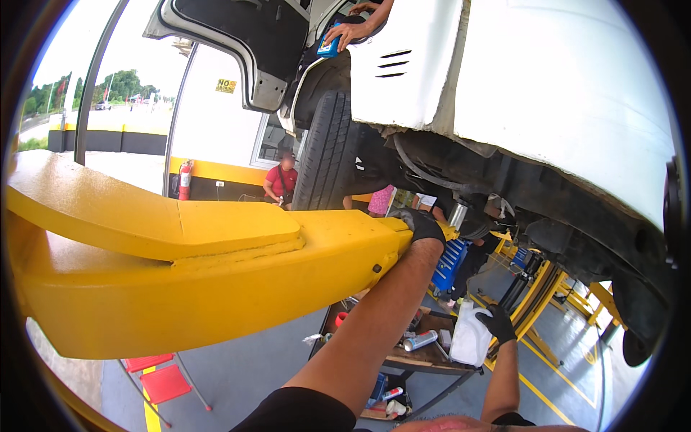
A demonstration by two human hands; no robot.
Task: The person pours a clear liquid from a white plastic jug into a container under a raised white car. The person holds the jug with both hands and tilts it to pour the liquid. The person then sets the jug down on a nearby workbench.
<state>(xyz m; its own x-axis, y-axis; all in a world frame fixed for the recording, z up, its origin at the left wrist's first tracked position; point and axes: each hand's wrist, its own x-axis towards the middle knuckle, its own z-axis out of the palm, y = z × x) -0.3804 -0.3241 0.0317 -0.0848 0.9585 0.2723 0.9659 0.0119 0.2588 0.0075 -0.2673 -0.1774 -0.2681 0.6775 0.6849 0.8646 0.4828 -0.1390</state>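
Note:
My left hand (421, 225), in a black glove, reaches up and wraps round the end of a thick yellow lift arm (194, 288); its fingers are partly hidden. Just beyond it, a silver metal post (457, 214) stands under the raised white vehicle (554, 86). Lower right, my right hand (497, 323), also in a black glove, grips the side of a white plastic jug (471, 337). The jug is tilted and overlaps the right end of a cluttered work cart (425, 363); whether it touches the cart I cannot tell.
A spray can (420, 340) lies on the cart. A red step stool (165, 384) stands at lower left. By the tyre (325, 155), another person's hand (345, 34) holds a blue object (330, 45). A person in red (281, 180) is farther back, near a fire extinguisher (186, 180).

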